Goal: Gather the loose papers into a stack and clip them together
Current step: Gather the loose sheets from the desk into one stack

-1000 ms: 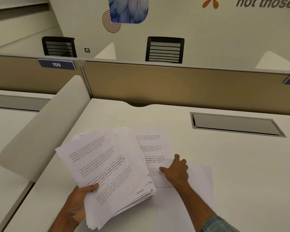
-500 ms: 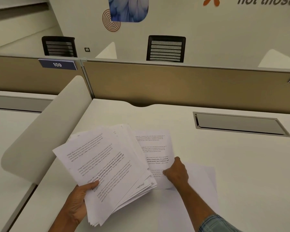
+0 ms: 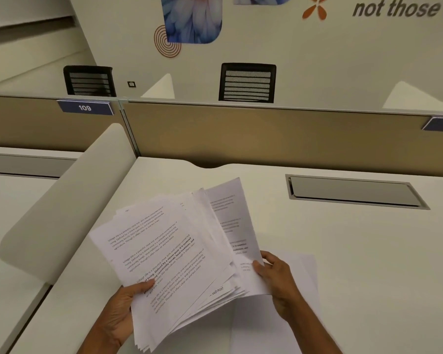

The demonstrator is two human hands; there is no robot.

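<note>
White office desk (image 3: 343, 251): left hand (image 3: 118, 312) grips a fanned paper stack (image 3: 169, 256), thumb on top; right hand (image 3: 276, 279) pinches one printed sheet (image 3: 237, 226) just right of it.

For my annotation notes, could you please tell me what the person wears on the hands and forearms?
Both the left hand and the right hand are bare: no gloves, and no ring, watch or bracelet shows. The left forearm and the right forearm are uncovered down to the picture's bottom edge, so no sleeve is in view.
</note>
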